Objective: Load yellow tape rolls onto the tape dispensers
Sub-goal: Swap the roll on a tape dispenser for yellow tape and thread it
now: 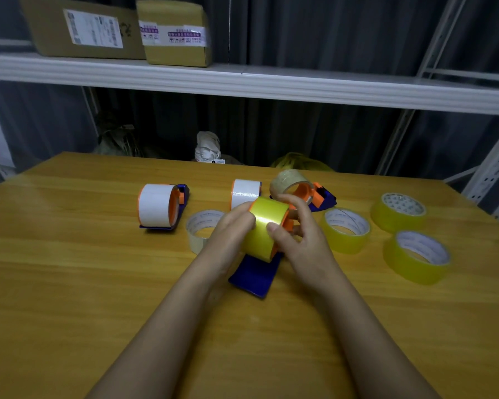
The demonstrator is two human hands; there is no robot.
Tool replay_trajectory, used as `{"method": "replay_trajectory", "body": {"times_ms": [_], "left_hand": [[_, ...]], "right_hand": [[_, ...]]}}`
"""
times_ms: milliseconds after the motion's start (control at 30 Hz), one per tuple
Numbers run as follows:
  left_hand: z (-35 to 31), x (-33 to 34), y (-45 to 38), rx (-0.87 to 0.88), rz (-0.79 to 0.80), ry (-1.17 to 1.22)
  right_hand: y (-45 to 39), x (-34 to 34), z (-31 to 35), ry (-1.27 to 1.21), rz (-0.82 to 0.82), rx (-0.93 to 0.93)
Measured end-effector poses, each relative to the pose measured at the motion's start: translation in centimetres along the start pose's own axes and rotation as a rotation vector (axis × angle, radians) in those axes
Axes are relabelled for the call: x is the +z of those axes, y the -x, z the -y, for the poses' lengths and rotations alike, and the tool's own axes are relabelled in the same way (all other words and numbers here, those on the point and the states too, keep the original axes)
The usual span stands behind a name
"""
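A yellow tape roll [264,226] sits on the orange hub of a blue tape dispenser [255,276] in the middle of the wooden table. My left hand [231,230] presses against the roll's left side. From the right, my right hand [296,230] grips the roll, thumb on its face and fingers behind by the hub. Three more yellow rolls lie flat to the right [344,230], [398,211], [416,256].
A dispenser with white tape [159,205] stands at the left, another [245,192] behind my hands, and one with a clear roll [300,188] beside it. A loose clear roll [202,228] lies left of my hands. Cardboard boxes [173,33] sit on a shelf above.
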State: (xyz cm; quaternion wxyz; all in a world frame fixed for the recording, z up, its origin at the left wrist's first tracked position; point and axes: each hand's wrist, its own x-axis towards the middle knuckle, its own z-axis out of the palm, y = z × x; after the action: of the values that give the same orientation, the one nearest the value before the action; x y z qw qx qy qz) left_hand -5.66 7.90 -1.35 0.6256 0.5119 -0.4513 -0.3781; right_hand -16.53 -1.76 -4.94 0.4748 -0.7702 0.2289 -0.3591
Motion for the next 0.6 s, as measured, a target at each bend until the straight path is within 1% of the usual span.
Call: {"method": "replay_trajectory", "body": {"times_ms": [133, 233, 333, 500, 600], "left_hand": [[0.07, 0.10, -0.09, -0.001, -0.028, 0.001], [-0.02, 0.01, -0.05, 0.008, -0.060, -0.019], [-0.24, 0.12, 0.14, 0.009, -0.058, -0.026], [-0.20, 0.02, 0.20, -0.029, -0.082, -0.021], [-0.13, -0.14, 0.10, -0.030, -0.075, -0.039]], "right_hand": [[-0.16, -0.29, 0.20, -0.089, -0.024, 0.080], [-0.07, -0.38, 0.11, -0.125, 0.067, 0.043], [0.06, -0.34, 0.06, -0.155, 0.151, -0.015], [-0.04, -0.36, -0.14, -0.158, 0.143, -0.058], [0.14, -0.16, -0.14, -0.115, 0.094, -0.038]]}}
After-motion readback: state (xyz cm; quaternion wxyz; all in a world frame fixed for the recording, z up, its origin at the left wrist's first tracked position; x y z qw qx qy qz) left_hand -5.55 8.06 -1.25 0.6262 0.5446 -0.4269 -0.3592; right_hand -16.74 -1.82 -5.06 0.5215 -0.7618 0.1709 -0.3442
